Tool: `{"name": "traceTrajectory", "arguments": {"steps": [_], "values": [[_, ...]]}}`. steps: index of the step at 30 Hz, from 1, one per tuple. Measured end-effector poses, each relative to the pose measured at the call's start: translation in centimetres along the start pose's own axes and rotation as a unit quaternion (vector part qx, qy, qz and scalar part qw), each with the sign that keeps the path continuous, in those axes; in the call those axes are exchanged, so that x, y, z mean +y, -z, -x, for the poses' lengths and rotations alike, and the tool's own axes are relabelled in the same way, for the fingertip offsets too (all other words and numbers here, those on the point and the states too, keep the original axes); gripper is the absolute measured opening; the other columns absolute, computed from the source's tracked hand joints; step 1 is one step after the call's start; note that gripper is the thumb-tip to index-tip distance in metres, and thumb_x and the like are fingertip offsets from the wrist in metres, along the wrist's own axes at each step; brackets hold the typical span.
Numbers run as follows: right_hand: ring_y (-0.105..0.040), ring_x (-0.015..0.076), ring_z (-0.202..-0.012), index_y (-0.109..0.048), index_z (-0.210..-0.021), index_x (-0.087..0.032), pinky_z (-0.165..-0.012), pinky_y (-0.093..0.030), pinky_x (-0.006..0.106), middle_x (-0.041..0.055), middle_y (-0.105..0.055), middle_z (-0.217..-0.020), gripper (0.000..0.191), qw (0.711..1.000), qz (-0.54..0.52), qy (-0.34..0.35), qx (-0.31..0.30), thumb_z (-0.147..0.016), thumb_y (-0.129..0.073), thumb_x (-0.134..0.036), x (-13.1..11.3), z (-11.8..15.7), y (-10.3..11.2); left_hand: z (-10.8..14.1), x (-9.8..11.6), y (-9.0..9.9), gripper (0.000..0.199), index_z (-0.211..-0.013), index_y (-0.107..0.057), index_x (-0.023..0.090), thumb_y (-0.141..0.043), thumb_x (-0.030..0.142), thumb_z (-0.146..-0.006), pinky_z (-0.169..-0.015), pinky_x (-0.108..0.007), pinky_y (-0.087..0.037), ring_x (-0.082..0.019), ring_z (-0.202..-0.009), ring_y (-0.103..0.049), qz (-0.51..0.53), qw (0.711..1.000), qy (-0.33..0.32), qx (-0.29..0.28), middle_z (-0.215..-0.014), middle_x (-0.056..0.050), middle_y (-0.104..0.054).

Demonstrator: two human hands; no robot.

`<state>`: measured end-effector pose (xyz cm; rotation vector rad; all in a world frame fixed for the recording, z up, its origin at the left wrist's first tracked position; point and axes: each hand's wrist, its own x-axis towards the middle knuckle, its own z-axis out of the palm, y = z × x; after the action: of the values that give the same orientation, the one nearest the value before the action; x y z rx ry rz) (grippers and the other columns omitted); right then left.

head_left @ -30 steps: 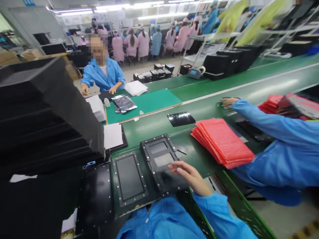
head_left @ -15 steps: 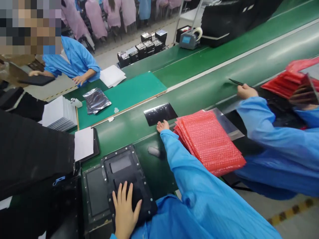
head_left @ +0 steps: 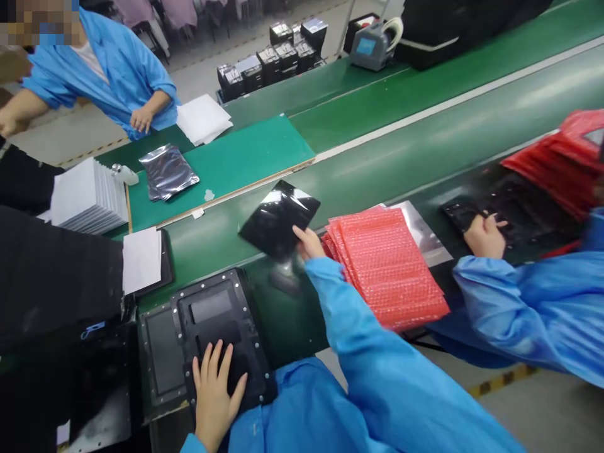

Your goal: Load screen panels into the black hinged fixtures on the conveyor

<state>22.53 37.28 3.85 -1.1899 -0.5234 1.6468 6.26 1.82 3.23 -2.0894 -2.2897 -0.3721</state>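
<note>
Holding the glossy black pouch (head_left: 276,220) tilted up off the green conveyor belt (head_left: 425,135), your right hand (head_left: 307,242) has its fingers closed on the pouch's near edge, just beside the red bubble-wrap bags (head_left: 387,267). Your left hand (head_left: 214,393) lies open, fingers spread and released, on the black metal fixture plate (head_left: 250,321). A co-worker's hand (head_left: 486,236) rests on a black tray (head_left: 523,201) further right.
</note>
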Motion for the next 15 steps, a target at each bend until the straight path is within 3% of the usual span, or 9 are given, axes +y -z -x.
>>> {"name": "traceTrajectory", "arguments": {"steps": [1, 3, 6, 9, 12, 15], "values": [[-0.061, 0.0175, -0.083, -0.062, -0.087, -0.017, -0.072, -0.051, 0.027, 0.002, -0.065, -0.081, 0.023, 0.997, 0.017, 0.038, -0.064, -0.067, -0.073, -0.02, 0.2, 2.8, 1.6, 0.1, -0.1, 0.3, 0.047, -0.13, -0.048, 0.019, -0.051, 0.034, -0.086, -0.109, -0.059, -0.018, -0.033, -0.131, -0.036, 0.013, 1.0, 0.001, -0.001, -0.135, -0.014, -0.048], [-0.058, 0.0218, -0.102, -0.063, -0.099, -0.02, -0.091, -0.047, 0.034, 0.0041, -0.066, -0.099, 0.041, 0.988, 0.06, 0.072, -0.124, -0.062, -0.077, -0.03, 0.7, 8.7, 4.4, 0.6, -0.8, 1.2, 0.044, -0.129, -0.048, 0.02, -0.05, 0.032, -0.087, -0.109, -0.059, -0.019, -0.032, -0.133, -0.034, 0.052, 0.998, 0.02, 0.01, -0.136, -0.014, -0.046], [-0.055, 0.0251, -0.11, -0.063, -0.108, -0.022, -0.1, -0.041, 0.04, 0.005, -0.065, -0.108, 0.049, 0.972, 0.146, 0.003, -0.184, -0.064, -0.075, -0.04, 2.2, 16.1, 6.6, 1.7, -3.1, 2.9, 0.035, -0.122, -0.052, 0.021, -0.049, 0.029, -0.088, -0.108, -0.053, -0.029, -0.029, -0.131, -0.037, 0.135, 0.985, 0.085, 0.066, -0.134, -0.013, -0.048], [-0.056, 0.0254, -0.11, -0.062, -0.109, -0.024, -0.101, -0.039, 0.042, 0.0047, -0.065, -0.112, 0.045, 0.955, 0.21, -0.035, -0.205, -0.069, -0.071, -0.042, 5.2, 20.5, 5.7, 3.1, -6.6, 3.9, 0.028, -0.114, -0.057, 0.021, -0.048, 0.029, -0.089, -0.101, -0.043, -0.042, -0.024, -0.121, -0.049, 0.218, 0.96, 0.141, 0.108, -0.125, -0.011, -0.054], [-0.054, 0.0249, -0.114, -0.061, -0.11, -0.023, -0.105, -0.036, 0.041, 0.0049, -0.062, -0.118, 0.045, 0.944, 0.269, 0.023, -0.19, -0.07, -0.069, -0.043, 9.0, 21.9, 3.2, 4.8, -10.0, 3.8, 0.026, -0.107, -0.061, 0.019, -0.048, 0.033, -0.09, -0.095, -0.039, -0.047, -0.021, -0.111, -0.056, 0.283, 0.939, 0.15, 0.122, -0.117, -0.01, -0.06], [-0.052, 0.0253, -0.117, -0.058, -0.113, -0.022, -0.105, -0.036, 0.042, 0.0062, -0.06, -0.122, 0.049, 0.923, 0.327, 0.096, -0.177, -0.07, -0.065, -0.045, 11.9, 21.5, 0.9, 7.1, -12.5, 3.5, 0.025, -0.103, -0.063, 0.017, -0.049, 0.033, -0.089, -0.091, -0.037, -0.05, -0.02, -0.105, -0.059, 0.333, 0.926, 0.13, 0.123, -0.11, -0.009, -0.063]]}}
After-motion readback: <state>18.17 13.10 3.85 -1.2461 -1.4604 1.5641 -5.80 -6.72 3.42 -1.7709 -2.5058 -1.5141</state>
